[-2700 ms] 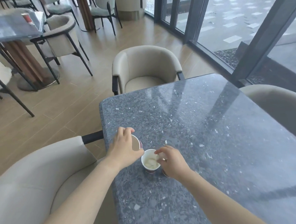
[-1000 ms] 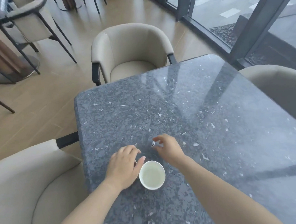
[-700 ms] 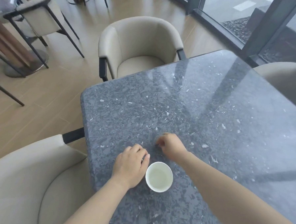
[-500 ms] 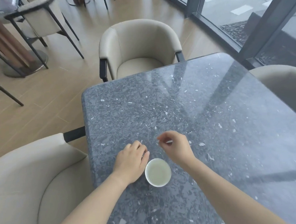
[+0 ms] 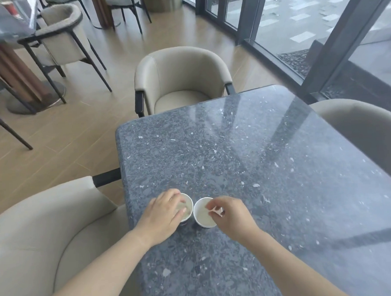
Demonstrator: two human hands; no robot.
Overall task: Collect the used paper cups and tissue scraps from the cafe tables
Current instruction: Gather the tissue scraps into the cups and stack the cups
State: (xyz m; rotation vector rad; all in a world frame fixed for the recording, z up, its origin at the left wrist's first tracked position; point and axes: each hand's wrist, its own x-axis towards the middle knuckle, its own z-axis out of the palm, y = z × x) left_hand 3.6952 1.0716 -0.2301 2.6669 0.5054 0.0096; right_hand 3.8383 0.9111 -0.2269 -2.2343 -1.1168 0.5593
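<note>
Plainly right fingers (image 5: 223, 203) pinch a white scrap (image 5: 216, 211); left fingers (image 5: 171, 197) clasp a paper cup (image 5: 189, 204).

A dark blue-grey stone table (image 5: 259, 167) is speckled all over with small white flecks. The left paper cup (image 5: 189, 204) and right paper cup (image 5: 201, 216) are white inside and dark outside. The tissue scrap (image 5: 216, 211) is white. The far armchair (image 5: 181, 74) and near armchair (image 5: 46, 223) are cream-beige with black frames. The floor (image 5: 65, 143) is pale tan planks.
</note>
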